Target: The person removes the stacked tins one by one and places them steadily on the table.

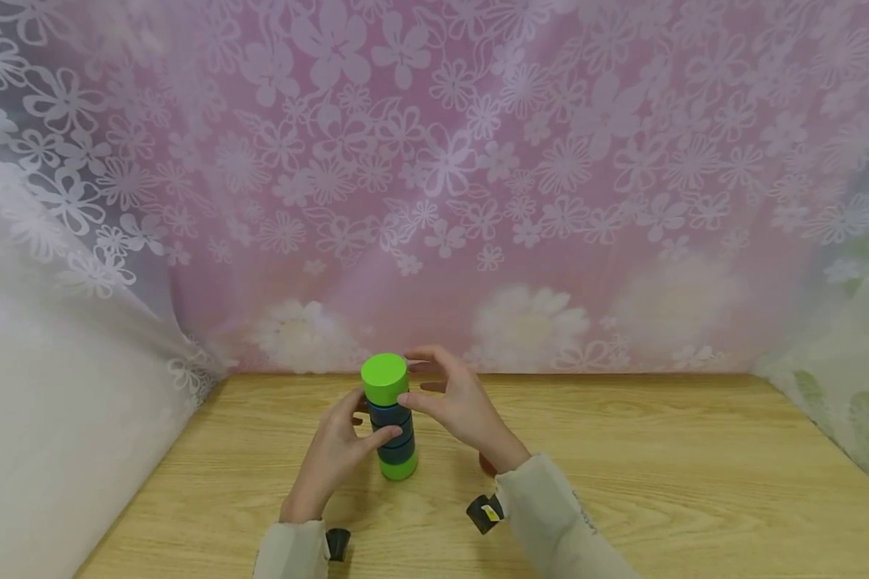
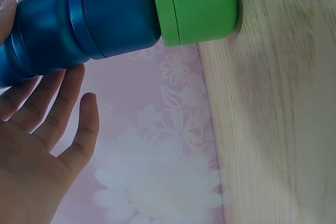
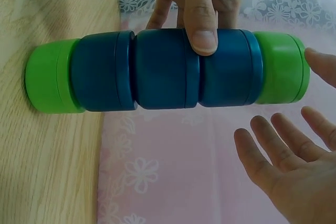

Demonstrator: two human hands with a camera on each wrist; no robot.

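Note:
A tower of round lidded jars stands upright on the table, with a green jar (image 3: 55, 77) at the bottom, three blue jars (image 3: 163, 69) above it and another green jar (image 1: 385, 379) on top. My left hand (image 1: 336, 450) holds the blue part from the left; its thumb lies across the front and its fingers (image 2: 73, 87) reach round the far side. Beside the top green jar is my right hand (image 1: 452, 398), its fingers spread and loosely extended. The right thumb is at the top jar's edge; whether it touches I cannot tell.
The wooden table (image 1: 659, 466) ends at a pink flowered curtain (image 1: 478, 201) behind the jars. A small reddish-brown object (image 1: 487, 464) lies partly hidden behind my right wrist. Black wrist devices (image 1: 483, 513) sit below both wrists.

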